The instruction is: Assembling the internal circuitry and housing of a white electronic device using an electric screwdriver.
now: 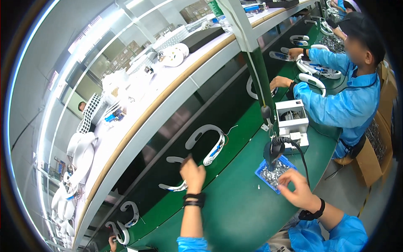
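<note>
At the conveyor strip, my left hand (193, 175) is curled over the bend of a white U-shaped casing (171, 187), which looks like a neck-worn device. Its two arms point left, and my palm hides the bend. My right hand (299, 190) is at the near edge of a blue tray (259, 173) full of small shiny metal parts (268, 176). Its thumb and index finger curl together; whatever is between the tips is too small to make out. A dark electric screwdriver (272, 153) hangs above the tray on a coiled cable.
Another white casing (217, 145) with wires lies on the green belt (235, 143); more are at lower left. A white box-shaped machine (290, 117) stands beyond the tray, near a green post (259, 80). A co-worker (336, 96) in blue works at far right. A shelf edge (168, 96) overhangs the belt.
</note>
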Motion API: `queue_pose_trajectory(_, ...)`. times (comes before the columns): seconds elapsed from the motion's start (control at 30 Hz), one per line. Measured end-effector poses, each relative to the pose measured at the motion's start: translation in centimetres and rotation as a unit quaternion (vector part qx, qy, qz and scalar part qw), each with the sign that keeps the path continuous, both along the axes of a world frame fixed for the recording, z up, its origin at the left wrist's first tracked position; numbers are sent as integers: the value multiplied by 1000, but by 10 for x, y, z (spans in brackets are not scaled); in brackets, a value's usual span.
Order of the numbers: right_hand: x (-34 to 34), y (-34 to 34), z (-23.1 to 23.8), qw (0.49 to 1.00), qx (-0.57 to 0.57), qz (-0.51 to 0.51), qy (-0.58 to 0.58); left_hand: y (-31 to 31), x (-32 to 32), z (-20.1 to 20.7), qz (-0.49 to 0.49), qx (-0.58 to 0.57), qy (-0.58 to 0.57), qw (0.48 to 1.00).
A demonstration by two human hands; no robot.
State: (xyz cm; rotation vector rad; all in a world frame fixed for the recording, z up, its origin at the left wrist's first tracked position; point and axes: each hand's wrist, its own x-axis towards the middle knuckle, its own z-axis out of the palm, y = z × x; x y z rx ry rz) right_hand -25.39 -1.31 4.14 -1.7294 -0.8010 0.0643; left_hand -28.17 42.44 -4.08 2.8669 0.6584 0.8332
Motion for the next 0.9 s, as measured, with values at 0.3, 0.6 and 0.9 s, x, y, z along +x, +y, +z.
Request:
queue_pose_trajectory(0.3, 1, 10, -6, 992, 67, -73, 75, -80, 190, -13, -27, -98, 105, 989)
queue_pose_trajectory(0.6, 31, -29, -2, 985, -46, -164, -22, -69, 174, 22, -47, -137, -34, 989)
queue_pose_trajectory(0.9, 62, 1, 0, 929, -286, 35, -231, -69, -28, 127, -165, -649, -327, 666)
